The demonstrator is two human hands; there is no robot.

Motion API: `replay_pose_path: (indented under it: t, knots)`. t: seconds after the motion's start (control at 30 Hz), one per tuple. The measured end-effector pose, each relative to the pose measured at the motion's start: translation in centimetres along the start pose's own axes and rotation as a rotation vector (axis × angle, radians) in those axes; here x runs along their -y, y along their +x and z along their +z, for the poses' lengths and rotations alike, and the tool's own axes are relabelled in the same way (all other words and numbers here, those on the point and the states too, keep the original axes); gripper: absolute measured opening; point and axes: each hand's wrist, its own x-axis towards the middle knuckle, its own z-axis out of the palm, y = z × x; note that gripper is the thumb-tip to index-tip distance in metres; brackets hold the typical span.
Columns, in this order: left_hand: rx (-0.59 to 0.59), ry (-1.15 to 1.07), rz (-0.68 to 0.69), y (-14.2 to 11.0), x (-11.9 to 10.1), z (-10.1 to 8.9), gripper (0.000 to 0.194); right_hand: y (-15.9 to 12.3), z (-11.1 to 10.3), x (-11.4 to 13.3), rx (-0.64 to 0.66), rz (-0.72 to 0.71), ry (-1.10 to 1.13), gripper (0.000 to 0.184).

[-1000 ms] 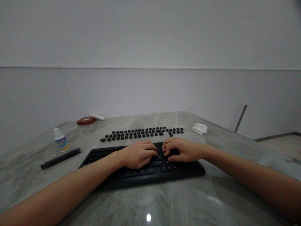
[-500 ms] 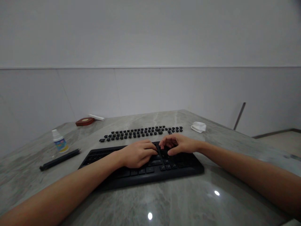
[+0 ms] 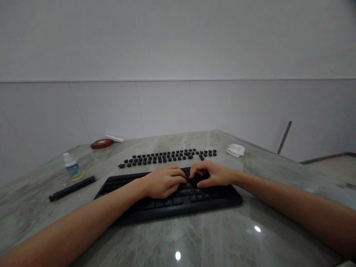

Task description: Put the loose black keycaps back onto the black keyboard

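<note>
A black keyboard (image 3: 172,213) lies slightly askew on the marble tabletop, and some of its keys sit in place along the front. Across its middle rests my left hand (image 3: 166,181), palm down, with fingers stretched toward the centre and holding nothing that I can see. My right hand (image 3: 213,173) hovers over the right part of the keyboard. Its fingers are curved, and a gap shows between index finger and thumb. Behind the keyboard, loose black keycaps (image 3: 164,157) are laid out in rows. My hands and forearms hide much of the keyboard.
A white spray bottle (image 3: 72,168) stands at the left, behind a black brush-like stick (image 3: 72,188). Farther back are a red-brown box (image 3: 101,144) and a white strip (image 3: 115,138). At the right lies a crumpled white cloth (image 3: 236,150). A wall closes off the back.
My right hand has lowered slightly toward the keyboard, its thumb a little nearer the keys. My left hand stays nearly where it was. The whole view has shifted a touch.
</note>
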Motion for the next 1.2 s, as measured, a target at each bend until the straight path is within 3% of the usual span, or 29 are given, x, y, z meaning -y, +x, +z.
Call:
replay_pose_path:
  t: [0.13, 0.3, 0.5, 0.8, 1.2]
  knots:
    - [0.004, -0.006, 0.004, 0.06, -0.01, -0.03, 0.032, 0.02, 0.04, 0.25, -0.002, -0.096, 0.031, 0.015]
    - [0.012, -0.007, -0.004, 0.07, 0.06, 0.02, 0.032, -0.05, -0.12, 0.52, 0.001, -0.159, -0.064, 0.013]
    - [0.006, -0.003, 0.003, 0.05, -0.01, -0.05, 0.031, 0.05, 0.27, 0.25, -0.040, -0.141, -0.061, 0.012]
    - [0.010, 0.004, 0.004, 0.12, -0.01, -0.06, 0.032, -0.09, 0.47, -0.12, -0.065, -0.089, -0.113, 0.029]
    - [0.008, 0.005, 0.006, 0.06, 0.09, 0.02, 0.030, -0.12, 0.68, -0.38, -0.091, -0.115, -0.121, 0.027]
